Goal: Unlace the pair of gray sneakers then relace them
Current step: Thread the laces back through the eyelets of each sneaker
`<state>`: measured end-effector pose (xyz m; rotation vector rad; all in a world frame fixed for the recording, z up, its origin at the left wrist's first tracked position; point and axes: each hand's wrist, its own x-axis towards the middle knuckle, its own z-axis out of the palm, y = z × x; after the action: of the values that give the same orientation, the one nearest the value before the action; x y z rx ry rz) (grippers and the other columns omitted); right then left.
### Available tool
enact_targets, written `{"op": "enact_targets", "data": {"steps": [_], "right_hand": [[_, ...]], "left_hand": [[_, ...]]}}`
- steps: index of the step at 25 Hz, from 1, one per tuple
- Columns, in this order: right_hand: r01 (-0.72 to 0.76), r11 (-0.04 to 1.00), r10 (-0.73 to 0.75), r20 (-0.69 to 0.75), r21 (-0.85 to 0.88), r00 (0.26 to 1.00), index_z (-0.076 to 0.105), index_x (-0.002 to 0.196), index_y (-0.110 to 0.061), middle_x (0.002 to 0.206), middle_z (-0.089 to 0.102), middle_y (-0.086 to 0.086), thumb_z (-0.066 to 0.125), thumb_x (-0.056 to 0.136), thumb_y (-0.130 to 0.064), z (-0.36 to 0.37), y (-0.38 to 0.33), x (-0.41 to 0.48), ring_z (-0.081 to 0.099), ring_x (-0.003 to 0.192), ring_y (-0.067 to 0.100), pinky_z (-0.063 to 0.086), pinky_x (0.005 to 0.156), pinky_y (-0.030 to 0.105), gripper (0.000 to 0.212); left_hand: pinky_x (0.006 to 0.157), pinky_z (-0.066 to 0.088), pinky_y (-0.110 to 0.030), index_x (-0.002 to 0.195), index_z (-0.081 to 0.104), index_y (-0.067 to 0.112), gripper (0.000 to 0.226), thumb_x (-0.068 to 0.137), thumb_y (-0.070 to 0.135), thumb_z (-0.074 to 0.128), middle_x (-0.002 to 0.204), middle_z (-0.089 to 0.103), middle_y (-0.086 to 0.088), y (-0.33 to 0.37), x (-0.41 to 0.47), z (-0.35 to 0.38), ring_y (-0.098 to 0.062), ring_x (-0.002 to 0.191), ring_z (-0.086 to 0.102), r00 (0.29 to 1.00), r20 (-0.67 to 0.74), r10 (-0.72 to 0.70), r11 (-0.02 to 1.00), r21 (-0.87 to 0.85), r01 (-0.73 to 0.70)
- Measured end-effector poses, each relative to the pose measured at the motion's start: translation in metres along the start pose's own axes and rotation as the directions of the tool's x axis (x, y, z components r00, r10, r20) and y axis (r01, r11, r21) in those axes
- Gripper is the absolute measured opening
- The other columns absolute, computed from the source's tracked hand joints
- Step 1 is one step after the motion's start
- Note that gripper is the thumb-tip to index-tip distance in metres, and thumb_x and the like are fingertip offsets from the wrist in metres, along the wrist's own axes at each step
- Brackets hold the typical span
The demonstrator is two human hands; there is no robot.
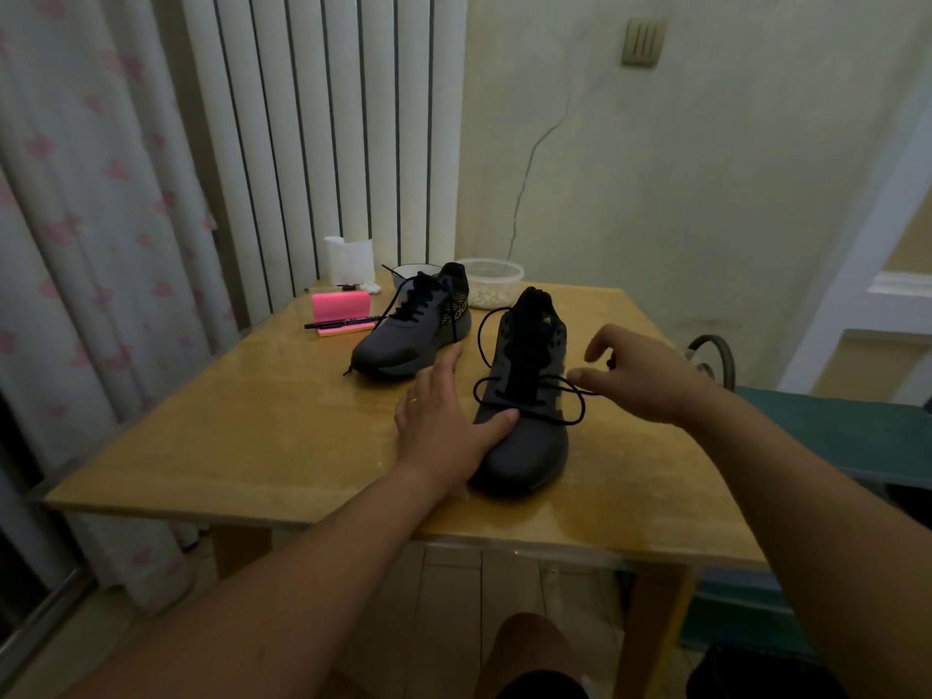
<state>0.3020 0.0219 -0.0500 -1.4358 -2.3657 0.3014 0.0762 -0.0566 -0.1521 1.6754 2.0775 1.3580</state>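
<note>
Gray mesh sneaker, the near one (524, 446), sits toe toward me on the yellow wooden surface (252, 436). My left hand (439, 421) lies flat against its toe, fingers straight and thumb across the upper, to keep it from sliding (my reading) when the black cord lace (579, 415) is drawn out. My right hand (640, 380) hovers at the shoe's right side with thumb and forefinger apart and the lace loop just under the forefinger. Whether the hidden fingers hold the lace end, I cannot tell. The second gray sneaker (403, 340) stands beyond, lace in its eyelets.

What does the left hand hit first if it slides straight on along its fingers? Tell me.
Most likely the far sneaker. The left hand lies flat on the table, thumb on the near sneaker, and its straight fingers aim at the far one's sole edge, seemingly very close; depth is unclear.
</note>
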Motion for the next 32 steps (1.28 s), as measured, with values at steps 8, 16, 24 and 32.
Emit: {"op": "enact_targets", "data": {"steps": [8, 16, 24, 32], "right_hand": [[-0.019, 0.995, 0.058, 0.416, -0.097, 0.908, 0.08, 0.085, -0.025, 0.094, 0.075, 0.0, 0.067, 0.092, -0.062, -0.003, 0.009, -0.008, 0.067, 0.094, 0.021, 0.054, 0.091, 0.041, 0.04], [-0.092, 0.508, 0.277, -0.061, 0.856, 0.959, 0.051, 0.068, -0.017, 0.058, 0.038, -0.002, 0.063, 0.1, -0.03, -0.02, 0.008, 0.006, 0.029, 0.051, 0.015, 0.023, 0.046, 0.03, 0.036], [0.025, -0.007, 0.655, -0.014, 1.0, 0.755, 0.045, 0.064, -0.023, 0.05, 0.031, -0.008, 0.061, 0.094, -0.027, -0.027, 0.056, 0.012, 0.017, 0.042, 0.011, 0.014, 0.038, 0.021, 0.034], [0.086, 0.034, 0.873, -0.072, 0.996, 0.482, 0.051, 0.063, -0.02, 0.057, 0.049, -0.006, 0.065, 0.087, -0.022, -0.027, 0.079, -0.005, 0.032, 0.036, 0.009, 0.021, 0.039, 0.016, 0.028]], "left_hand": [[0.124, 0.022, -0.054, 0.159, 0.021, 0.039, 0.1, 0.08, 0.066, 0.076, 0.154, 0.038, 0.003, 0.0, 0.0, 0.0, -0.019, 0.145, 0.035, 1.0, 0.004, -0.005, 1.0, -0.017, 0.006], [0.122, 0.024, -0.053, 0.16, 0.022, 0.038, 0.099, 0.081, 0.066, 0.074, 0.151, 0.041, 0.004, 0.0, 0.0, 0.0, -0.019, 0.144, 0.037, 1.0, 0.016, 0.001, 1.0, -0.005, -0.001], [0.121, 0.026, -0.056, 0.159, 0.023, 0.04, 0.093, 0.084, 0.065, 0.071, 0.151, 0.042, 0.004, -0.002, 0.001, 0.001, -0.021, 0.143, 0.038, 0.999, 0.033, -0.01, 1.0, 0.003, 0.01], [0.121, 0.026, -0.055, 0.159, 0.024, 0.039, 0.091, 0.085, 0.064, 0.071, 0.151, 0.043, 0.005, -0.004, 0.003, 0.002, -0.018, 0.142, 0.039, 0.999, 0.039, 0.006, 1.0, -0.007, -0.005]]}}
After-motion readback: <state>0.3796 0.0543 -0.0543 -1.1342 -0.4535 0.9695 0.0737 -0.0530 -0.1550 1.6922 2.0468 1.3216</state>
